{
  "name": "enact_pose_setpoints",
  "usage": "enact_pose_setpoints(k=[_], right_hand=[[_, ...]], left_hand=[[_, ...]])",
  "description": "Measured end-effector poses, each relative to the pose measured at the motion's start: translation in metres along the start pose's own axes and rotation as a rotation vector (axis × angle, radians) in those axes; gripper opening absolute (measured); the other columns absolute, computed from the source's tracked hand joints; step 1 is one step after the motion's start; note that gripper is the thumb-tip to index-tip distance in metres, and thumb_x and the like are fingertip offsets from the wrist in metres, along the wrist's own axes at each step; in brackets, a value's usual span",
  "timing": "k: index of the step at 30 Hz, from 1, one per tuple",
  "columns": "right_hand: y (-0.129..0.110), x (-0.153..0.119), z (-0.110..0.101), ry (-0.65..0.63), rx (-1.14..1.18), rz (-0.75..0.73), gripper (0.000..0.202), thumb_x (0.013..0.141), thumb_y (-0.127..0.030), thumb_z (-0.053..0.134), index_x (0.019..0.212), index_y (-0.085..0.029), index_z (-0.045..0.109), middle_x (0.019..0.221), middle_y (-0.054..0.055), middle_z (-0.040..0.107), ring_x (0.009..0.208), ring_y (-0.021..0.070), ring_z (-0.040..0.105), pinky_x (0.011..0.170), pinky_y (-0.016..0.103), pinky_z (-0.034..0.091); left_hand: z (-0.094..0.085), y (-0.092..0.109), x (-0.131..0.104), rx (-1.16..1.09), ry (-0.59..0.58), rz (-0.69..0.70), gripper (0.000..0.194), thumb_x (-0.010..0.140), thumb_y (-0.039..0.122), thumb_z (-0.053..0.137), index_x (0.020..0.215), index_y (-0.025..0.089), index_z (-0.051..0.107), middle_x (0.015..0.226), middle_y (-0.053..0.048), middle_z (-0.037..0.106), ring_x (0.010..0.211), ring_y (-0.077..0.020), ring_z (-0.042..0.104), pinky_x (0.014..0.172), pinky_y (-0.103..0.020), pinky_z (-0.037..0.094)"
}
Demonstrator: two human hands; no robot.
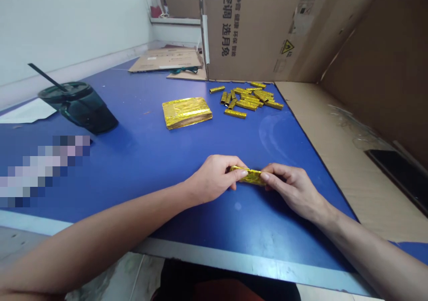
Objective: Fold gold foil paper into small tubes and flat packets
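A strip of shiny gold foil or paper [253,177] is held level just above the blue table [150,158]. My left hand [219,176] pinches its left end between thumb and fingers. The right end is gripped by my right hand [290,185], its thumb on top. Beyond my hands lies a stack of flat gold sheets [187,112], left of centre. Several small gold folded pieces [249,104] are heaped loosely to the right of that stack, near the cardboard.
A dark teal cup [80,107] with a straw stands at the left, near white paper [26,111]. A large cardboard box [261,33] rises behind. Flat cardboard [170,59] lies at the back; a dark flat object [397,176] rests at the right.
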State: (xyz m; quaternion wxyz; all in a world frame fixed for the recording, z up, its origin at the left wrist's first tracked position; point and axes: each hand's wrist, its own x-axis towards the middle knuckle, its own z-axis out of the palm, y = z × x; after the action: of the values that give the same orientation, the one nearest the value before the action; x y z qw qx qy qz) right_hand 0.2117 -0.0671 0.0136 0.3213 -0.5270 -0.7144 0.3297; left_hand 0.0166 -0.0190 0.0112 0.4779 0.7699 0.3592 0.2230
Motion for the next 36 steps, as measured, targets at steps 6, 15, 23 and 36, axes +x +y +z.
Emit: enact_pose_setpoints(k=[6,15,23,36], right_hand=[[-0.003,-0.002,0.003,-0.071,0.218,0.157,0.03,0.082,-0.04,0.047,0.07,-0.015,0.057,0.058,0.001,0.059,0.047,0.0085,0.05,0.046,0.021,0.041],[-0.003,-0.007,0.002,-0.14,0.219,0.15,0.026,0.082,-0.039,0.048,0.072,-0.016,0.054,0.05,-0.004,0.052,0.042,0.006,0.043,0.041,0.019,0.032],[-0.003,-0.005,0.0,-0.136,0.287,0.164,0.028,0.081,-0.04,0.049,0.067,-0.016,0.051,0.048,-0.003,0.052,0.041,0.0063,0.043,0.041,0.019,0.032],[-0.014,0.0,0.003,-0.415,0.226,0.291,0.031,0.077,-0.041,0.053,0.061,-0.014,0.055,0.048,-0.003,0.05,0.039,0.004,0.036,0.039,0.019,0.028]], left_hand=[[0.005,0.0,-0.002,-0.034,0.005,0.002,0.018,0.082,0.028,0.045,0.081,0.014,0.058,0.052,0.003,0.056,0.046,-0.0058,0.051,0.046,-0.016,0.038],[0.008,0.004,-0.003,0.009,0.113,0.064,0.018,0.084,0.025,0.041,0.075,0.015,0.053,0.056,0.005,0.054,0.043,-0.004,0.049,0.046,-0.016,0.039],[0.008,0.004,-0.002,0.135,0.19,0.147,0.019,0.084,0.024,0.04,0.072,0.015,0.053,0.051,0.006,0.048,0.047,-0.0049,0.045,0.049,-0.017,0.036],[0.019,0.006,-0.008,0.378,0.074,0.394,0.017,0.085,0.019,0.038,0.08,0.015,0.054,0.063,0.002,0.057,0.054,-0.007,0.051,0.054,-0.017,0.038]])
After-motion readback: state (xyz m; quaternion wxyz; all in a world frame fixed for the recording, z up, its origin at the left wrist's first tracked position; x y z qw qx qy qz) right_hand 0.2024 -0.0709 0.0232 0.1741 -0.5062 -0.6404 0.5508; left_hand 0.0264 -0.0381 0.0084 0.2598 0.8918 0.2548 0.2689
